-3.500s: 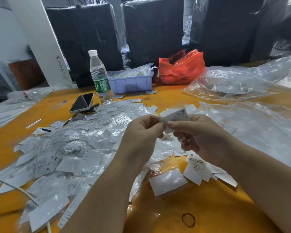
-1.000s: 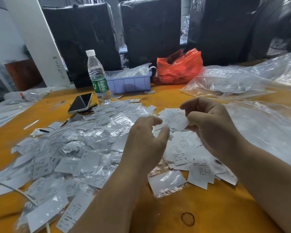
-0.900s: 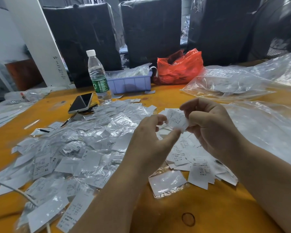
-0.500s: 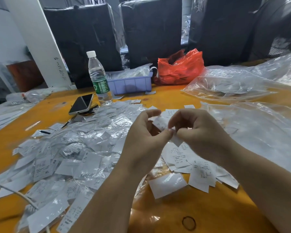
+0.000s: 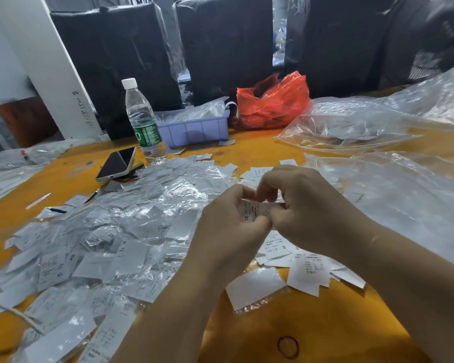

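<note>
Obs.: one small white label (image 5: 254,212), "XL" printed near its left end, is held up off the table (image 5: 325,326) between both hands, in front of the chest and above the near edge of the spread. Left hand (image 5: 228,231): thumb and forefinger curled in a ring, pinching the label's left end. Right hand (image 5: 309,213): fingers bent inward, knuckles up, gripping the right end; its fingertips hide that edge. Neither hand is free. Long axis of the label runs roughly left to right, bridging the gap between the two grips, with the printed face turned up toward the camera. Both hands touch it, so neither is nearer; the left shows more of the label. Cannot tell whether a clear sleeve is around it, as the visible strip is too small and partly covered. Surroundings: heap of sleeved labels (image 5: 121,231) lies to the left of the left hand; bare loose labels (image 5: 307,271) lie just under and toward the body from the right hand. Judgement: the step in hand looks like separating or checking this label, and a pull along its long axis, hands drawing apart sideways, would be the likely move. A drop-off on the loose stack suits the right hand, which sits directly over it.
</note>
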The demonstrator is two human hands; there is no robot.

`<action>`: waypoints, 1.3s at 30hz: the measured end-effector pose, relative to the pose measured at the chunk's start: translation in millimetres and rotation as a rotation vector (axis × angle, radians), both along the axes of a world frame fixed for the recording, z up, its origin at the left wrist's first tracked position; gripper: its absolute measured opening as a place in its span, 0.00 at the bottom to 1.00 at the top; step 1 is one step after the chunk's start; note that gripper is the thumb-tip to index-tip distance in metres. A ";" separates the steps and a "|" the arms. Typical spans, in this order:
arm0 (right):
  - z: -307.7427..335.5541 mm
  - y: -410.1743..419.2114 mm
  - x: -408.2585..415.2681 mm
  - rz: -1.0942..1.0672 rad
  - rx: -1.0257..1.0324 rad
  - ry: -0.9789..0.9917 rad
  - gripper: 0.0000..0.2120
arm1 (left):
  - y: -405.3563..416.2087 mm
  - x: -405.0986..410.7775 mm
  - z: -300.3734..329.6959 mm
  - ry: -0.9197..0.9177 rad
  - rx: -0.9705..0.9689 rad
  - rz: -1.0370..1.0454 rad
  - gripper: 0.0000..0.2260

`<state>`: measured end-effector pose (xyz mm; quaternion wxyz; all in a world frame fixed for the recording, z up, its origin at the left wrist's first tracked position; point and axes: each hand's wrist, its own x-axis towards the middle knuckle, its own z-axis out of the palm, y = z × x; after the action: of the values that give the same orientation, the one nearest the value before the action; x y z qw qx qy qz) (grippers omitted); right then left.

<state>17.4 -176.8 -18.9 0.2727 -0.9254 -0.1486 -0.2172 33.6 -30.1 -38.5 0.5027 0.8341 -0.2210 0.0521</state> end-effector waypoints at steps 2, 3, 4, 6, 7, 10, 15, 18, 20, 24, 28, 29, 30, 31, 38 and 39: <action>0.0 -0.1 -0.6 -0.014 -0.017 0.004 0.10 | -0.2 -0.6 0.1 -0.032 0.020 0.016 0.09; 0.2 -0.6 -1.4 -0.024 -0.029 0.002 0.09 | -0.4 -0.8 0.0 -0.049 0.029 0.029 0.09; 0.7 -1.6 -3.1 -0.043 -0.046 0.005 0.09 | -0.7 -1.0 -0.1 -0.064 0.042 0.042 0.09; 3.2 -5.8 -7.5 -0.106 -0.110 0.040 0.10 | -2.0 -1.8 -0.1 -0.077 0.068 0.060 0.09; 5.1 -8.8 -10.5 -0.146 -0.156 0.069 0.11 | -3.0 -2.4 -0.5 -0.076 0.081 0.063 0.09; 9.2 -18.4 -25.1 -0.259 -0.284 0.070 0.10 | -6.9 -5.0 -1.8 -0.069 0.133 0.057 0.08; 1.2 -31.7 -49.2 -0.455 -0.404 0.055 0.08 | -9.5 -8.5 -3.1 -0.076 0.133 0.029 0.06; -12.2 -32.2 -49.8 -0.435 -0.422 0.193 0.15 | -12.5 -10.6 -4.8 -0.076 0.141 0.005 0.06; -17.4 -32.6 -49.0 -0.401 -0.395 0.242 0.17 | -14.8 -11.1 -5.2 -0.075 0.151 -0.008 0.06; -16.2 -40.3 -52.9 -0.465 -0.425 0.145 0.11 | -18.8 -10.9 -7.3 -0.082 0.172 -0.033 0.06; -18.0 -36.5 -54.7 -0.563 -0.486 0.305 0.10 | -19.3 -10.4 -10.5 -0.073 0.184 -0.047 0.05; -17.9 -33.8 -54.6 -0.563 -0.476 0.330 0.08 | -18.9 -9.9 -10.9 -0.066 0.178 -0.049 0.05; -17.8 -31.8 -54.2 -0.558 -0.469 0.335 0.08 | -18.2 -9.2 -11.2 -0.058 0.173 -0.050 0.05; -18.0 -30.8 -54.0 -0.551 -0.457 0.329 0.10 | -17.5 -8.5 -11.5 -0.053 0.171 -0.049 0.05; -18.5 -33.4 -56.4 -0.531 -0.366 0.116 0.13 | -14.2 -6.4 -13.0 -0.035 0.131 -0.052 0.05; -18.7 -33.1 -56.4 -0.519 -0.332 0.040 0.14 | -14.1 -6.4 -12.8 -0.032 0.128 -0.053 0.05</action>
<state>-39.0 -209.9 -37.5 0.0558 -0.9684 0.0648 -0.2342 27.2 -44.2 -51.3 0.4459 0.8576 -0.2537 0.0379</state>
